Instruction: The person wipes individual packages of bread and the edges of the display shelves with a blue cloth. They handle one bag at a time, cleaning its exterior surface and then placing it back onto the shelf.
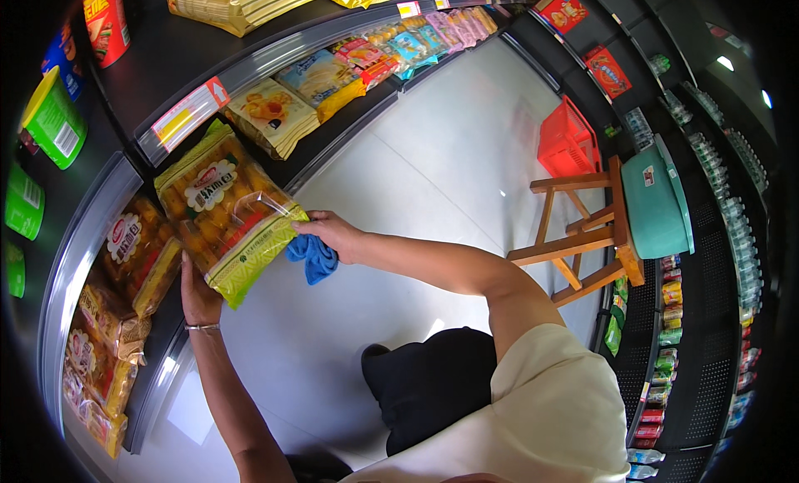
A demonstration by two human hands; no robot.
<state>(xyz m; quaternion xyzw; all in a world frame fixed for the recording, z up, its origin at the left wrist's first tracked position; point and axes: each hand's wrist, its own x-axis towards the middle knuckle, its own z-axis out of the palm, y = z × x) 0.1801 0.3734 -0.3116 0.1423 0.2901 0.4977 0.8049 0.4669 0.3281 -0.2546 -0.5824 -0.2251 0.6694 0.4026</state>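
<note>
A clear and yellow-green packet of small bread rolls (223,216) is tilted at the front edge of the shelf on the left. My left hand (200,293) grips its near left side, the fingers partly hidden against the packet. At the packet's right corner, my right hand (331,235) pinches the green end. A crumpled blue cloth (313,258) hangs from beneath the right hand, held in the fingers there. More bread packets (133,254) lie on the shelf beside my left hand.
Packaged snacks (320,79) line the lower shelf beyond. Green tubs (57,121) stand on the shelf above. Across the floor are a wooden stool (620,225), a teal basin (653,201) and a red basket (568,139). Bottles (741,241) fill the right shelves.
</note>
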